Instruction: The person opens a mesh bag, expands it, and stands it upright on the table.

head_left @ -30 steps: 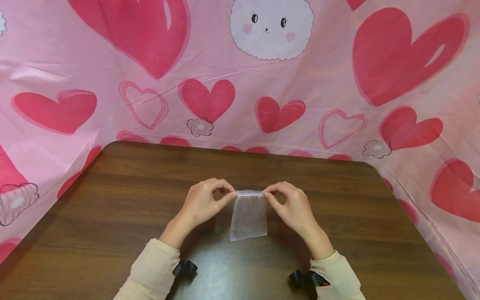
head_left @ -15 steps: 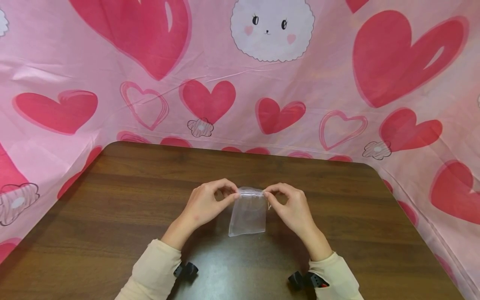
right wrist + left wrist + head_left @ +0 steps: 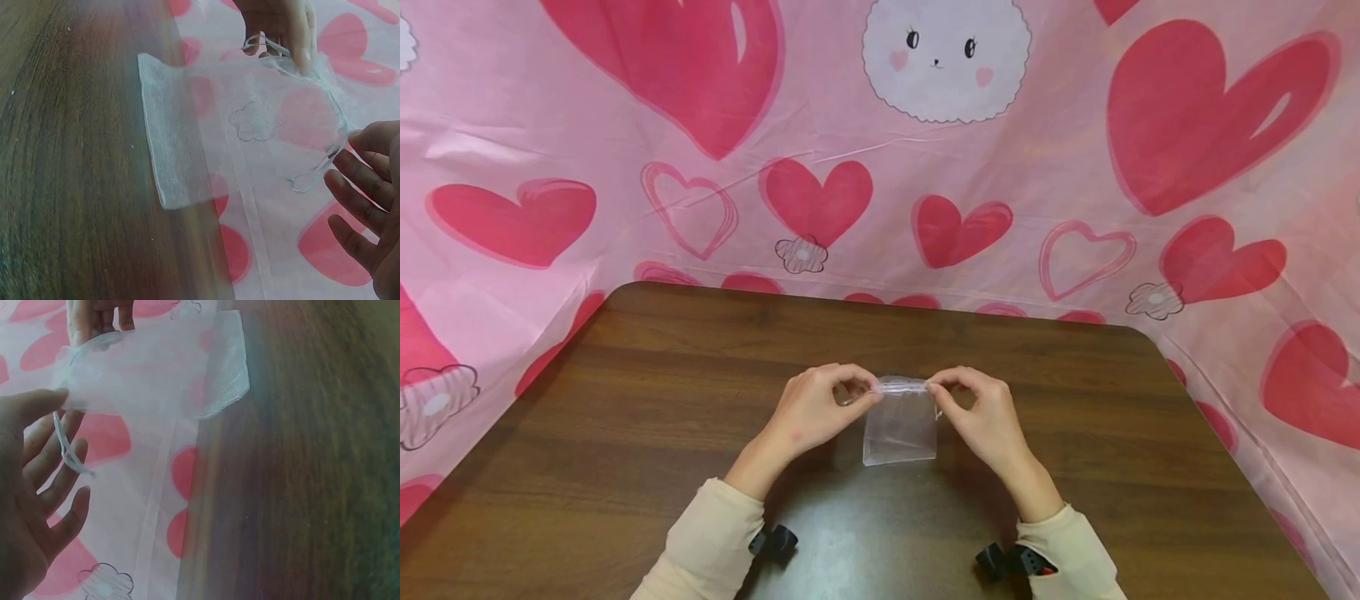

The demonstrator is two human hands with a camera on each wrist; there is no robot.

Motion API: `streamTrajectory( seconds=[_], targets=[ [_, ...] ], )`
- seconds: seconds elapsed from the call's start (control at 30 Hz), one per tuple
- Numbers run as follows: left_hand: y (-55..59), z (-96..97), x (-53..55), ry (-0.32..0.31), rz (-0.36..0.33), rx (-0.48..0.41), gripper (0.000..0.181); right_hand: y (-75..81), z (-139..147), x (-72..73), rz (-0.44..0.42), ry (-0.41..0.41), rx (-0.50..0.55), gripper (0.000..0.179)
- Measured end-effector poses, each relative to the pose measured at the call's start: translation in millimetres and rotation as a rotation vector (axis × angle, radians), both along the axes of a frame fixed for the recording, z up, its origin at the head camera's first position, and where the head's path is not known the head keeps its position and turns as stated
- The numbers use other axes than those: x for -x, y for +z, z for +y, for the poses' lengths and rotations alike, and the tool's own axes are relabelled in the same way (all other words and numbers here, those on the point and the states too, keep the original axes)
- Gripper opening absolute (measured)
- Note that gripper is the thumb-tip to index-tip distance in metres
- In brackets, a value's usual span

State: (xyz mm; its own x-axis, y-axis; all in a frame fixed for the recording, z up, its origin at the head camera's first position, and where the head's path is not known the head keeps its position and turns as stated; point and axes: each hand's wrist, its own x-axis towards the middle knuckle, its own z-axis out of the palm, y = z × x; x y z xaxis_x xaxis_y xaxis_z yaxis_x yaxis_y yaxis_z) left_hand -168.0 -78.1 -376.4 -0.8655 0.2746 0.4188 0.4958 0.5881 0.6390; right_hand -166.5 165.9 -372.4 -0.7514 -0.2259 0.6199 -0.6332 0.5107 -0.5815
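Observation:
A small sheer white organza drawstring pouch (image 3: 900, 429) hangs between the two hands in the head view, its gathered top edge uppermost. My left hand (image 3: 820, 408) pinches the top left corner between thumb and forefinger. At the top right corner my right hand (image 3: 981, 410) pinches in the same way. A loop of drawstring (image 3: 65, 447) dangles below the left fingertips in the left wrist view. In the right wrist view another cord loop (image 3: 306, 183) hangs by the right fingers. Through the thin mesh (image 3: 178, 131) the backdrop shows, and no contents appear inside.
Below the hands lies a dark brown wooden table (image 3: 625, 433) with rounded far corners. A pink cloth with red hearts (image 3: 816, 196) rises behind it and along both sides. Black wrist cameras (image 3: 772, 543) sit at the cream sleeves (image 3: 707, 533).
The pouch's lower edge has risen a little and swung slightly right. The left hand has shifted slightly right, and cord ends now show beside both hands. The right hand stays almost in place.

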Motion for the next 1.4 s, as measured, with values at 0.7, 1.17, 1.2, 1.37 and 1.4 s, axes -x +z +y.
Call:
streamTrajectory(
  seconds=[0.7, 1.17, 1.2, 1.37, 1.4],
  targets=[
    [2.8, -3.2, 0.5, 0.073, 0.060, -0.069, 0.018, 1.3, 3.0, 0.0, 0.005, -0.042, -0.029, 0.009],
    [4.7, -5.7, 1.5, 0.092, 0.103, -0.053, 0.013, 1.6, 6.1, 0.9, 0.005, -0.055, -0.046, 0.010],
    [4.8, -5.9, 1.4, 0.094, 0.103, -0.052, 0.013, 1.8, 6.2, 0.7, 0.005, -0.058, -0.051, 0.009],
    [4.6, -6.6, 0.7, 0.095, 0.085, -0.045, 0.012, 2.1, 6.6, -0.1, 0.010, -0.063, -0.064, 0.009],
    [4.3, -6.5, 0.5, 0.095, 0.078, -0.042, 0.012, 2.0, 6.7, -0.1, 0.014, -0.063, -0.066, 0.009]
  ],
)
